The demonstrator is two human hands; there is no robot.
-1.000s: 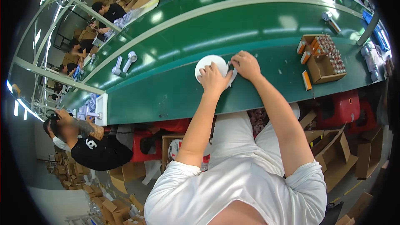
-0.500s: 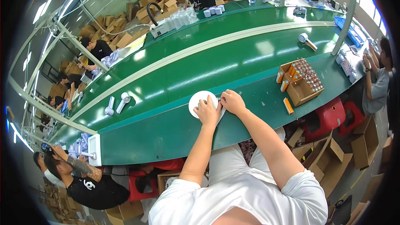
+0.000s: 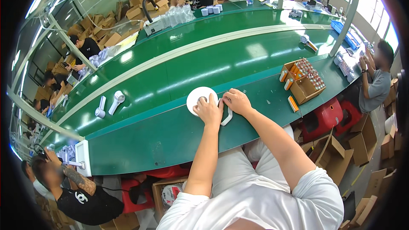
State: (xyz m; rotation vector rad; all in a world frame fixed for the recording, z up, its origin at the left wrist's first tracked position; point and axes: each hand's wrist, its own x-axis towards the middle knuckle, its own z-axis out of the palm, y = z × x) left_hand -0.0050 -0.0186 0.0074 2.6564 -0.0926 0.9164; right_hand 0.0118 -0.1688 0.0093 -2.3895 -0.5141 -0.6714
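A flat white disc (image 3: 194, 95), round like a roll, lies near the far edge of the green worktop in front of me. My left hand (image 3: 208, 110) rests over its right part, fingers bent down onto it. A dark round spot shows on the disc by the fingertips. Just right of the disc my right hand (image 3: 237, 101) is closed in a pinch, its fingertips close to my left fingers. A bent white strip (image 3: 228, 118) sticks out below the right hand onto the worktop. What exactly the right fingertips hold is partly hidden.
An open carton (image 3: 306, 89) of orange battery-like cylinders stands to the right, with a loose orange cylinder (image 3: 293, 104) before it. Beyond lies a green conveyor belt (image 3: 170, 76) carrying white handheld devices (image 3: 116, 102). A white tray (image 3: 84, 158) stands at the left end. Co-workers sit around.
The whole view has shifted slightly. More of the white strip shows below my right hand, now bent outward. Both hands stay at the disc, with slightly more space between the disc and right hand.
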